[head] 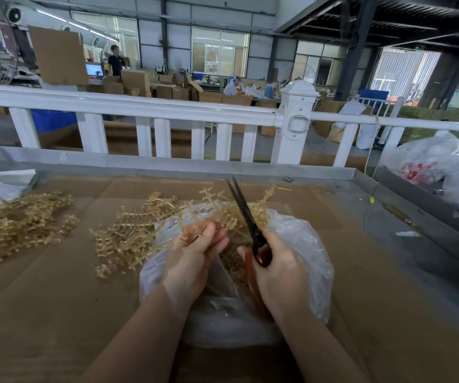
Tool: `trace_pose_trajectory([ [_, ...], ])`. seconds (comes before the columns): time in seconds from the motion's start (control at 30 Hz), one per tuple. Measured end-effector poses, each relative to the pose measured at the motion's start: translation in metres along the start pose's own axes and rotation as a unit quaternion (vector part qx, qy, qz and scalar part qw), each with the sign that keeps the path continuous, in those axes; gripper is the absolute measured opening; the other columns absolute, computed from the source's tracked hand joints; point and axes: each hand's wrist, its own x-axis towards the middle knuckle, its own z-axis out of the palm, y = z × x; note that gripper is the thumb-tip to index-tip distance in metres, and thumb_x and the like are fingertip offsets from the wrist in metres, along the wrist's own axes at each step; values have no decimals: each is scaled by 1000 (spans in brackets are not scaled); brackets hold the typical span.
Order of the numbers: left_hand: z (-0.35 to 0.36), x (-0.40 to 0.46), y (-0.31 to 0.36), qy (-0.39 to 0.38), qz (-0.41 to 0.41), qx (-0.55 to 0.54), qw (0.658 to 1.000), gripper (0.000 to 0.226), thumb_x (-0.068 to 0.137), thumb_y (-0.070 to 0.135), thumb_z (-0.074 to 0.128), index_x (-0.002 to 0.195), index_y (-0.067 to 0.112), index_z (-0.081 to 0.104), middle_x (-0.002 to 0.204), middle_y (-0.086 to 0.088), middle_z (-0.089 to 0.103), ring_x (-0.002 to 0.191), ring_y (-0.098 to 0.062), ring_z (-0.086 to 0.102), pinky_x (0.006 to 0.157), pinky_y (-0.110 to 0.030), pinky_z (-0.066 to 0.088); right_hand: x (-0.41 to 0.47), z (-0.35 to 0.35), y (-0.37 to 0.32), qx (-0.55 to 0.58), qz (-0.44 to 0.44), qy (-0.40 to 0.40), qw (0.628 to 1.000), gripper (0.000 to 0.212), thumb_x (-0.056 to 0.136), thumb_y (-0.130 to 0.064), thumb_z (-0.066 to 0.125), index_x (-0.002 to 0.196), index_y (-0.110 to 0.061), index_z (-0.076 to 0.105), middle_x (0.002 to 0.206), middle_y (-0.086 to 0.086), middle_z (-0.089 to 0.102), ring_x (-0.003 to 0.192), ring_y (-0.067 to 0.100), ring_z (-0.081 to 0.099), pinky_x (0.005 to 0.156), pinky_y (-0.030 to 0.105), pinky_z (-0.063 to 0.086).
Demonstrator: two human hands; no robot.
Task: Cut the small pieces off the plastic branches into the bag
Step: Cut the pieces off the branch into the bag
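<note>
Far left on the cardboard-covered table [57,286]: a loose heap of amber plastic branches [21,222], apart from the work. Nearer centre, a second heap [129,233] lies just beside the clear bag [300,244], some stems touching its rim.

Left hand [192,258]: fingers curled, pinching the stem of one branch [217,205] over the open mouth of the bag. The twigs fan upward and away from the palm.

Right hand [275,272]: wrapped round the red handles of the scissors [246,217]. Dark blades point up and away, nearly together, tips parted a little, lying against the held branch.

Cut bits [232,261] show dimly inside the bag, between the two hands.

Handling, as judged: the branches look very light, thin and springy, with small nubs that likely snag on one another, so pulling one free may drag its neighbours. Best hold is the bare main stem, below the nubs, leaving the twigs exposed to the blades. Cut pieces may flick off, so keep the cut low over the bag mouth. The bag is soft, slack film and will not stand by itself.
</note>
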Motion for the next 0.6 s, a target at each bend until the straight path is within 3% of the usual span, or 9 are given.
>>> trace_pose_trajectory([
  [0.17, 2, -4, -3, -53, 2, 50, 997, 30, 69, 12, 69, 96, 0, 63, 83, -8, 74, 80, -21, 73, 64, -26, 57, 31, -7, -9, 133, 107, -4, 985, 25, 83, -31, 72, 106, -23, 65, 84, -16, 64, 85, 3, 61, 72, 6, 42],
  [0.33, -1, -6, -1, -79, -32, 56, 995, 25, 67, 12, 72, 90, 3, 70, 88, -12, 73, 84, -23, 72, 67, -29, 58, 45, -8, -14, 198, 173, -50, 964, 25, 80, -15, 76, 102, -22, 64, 86, -16, 63, 79, -3, 58, 64, 1, 41],
  [0.4, -1, -6, -1, -85, -49, 59, 993, 17, 68, 12, 71, 83, 4, 73, 85, -13, 73, 81, -23, 72, 66, -29, 58, 46, -10, -14, 252, 199, -66, 945, 27, 78, -7, 76, 93, -26, 63, 85, -14, 64, 80, -1, 61, 65, 3, 45],
  [0.5, 3, -7, -1, -67, -61, 64, 994, 19, 66, 14, 70, 81, 3, 72, 77, -12, 72, 73, -20, 72, 62, -28, 57, 43, -12, -15, 278, 215, -69, 934, 35, 75, 1, 76, 79, -30, 60, 85, -2, 68, 83, 15, 67, 74, 21, 52],
  [0.6, 5, -9, -1, -59, -65, 81, 993, 32, 62, 10, 73, 93, 3, 66, 79, -8, 73, 73, -16, 72, 62, -25, 57, 40, -8, -19, 294, 206, -55, 932, 37, 74, 6, 74, 79, -29, 60, 81, 0, 69, 79, 13, 67, 70, 18, 51],
])
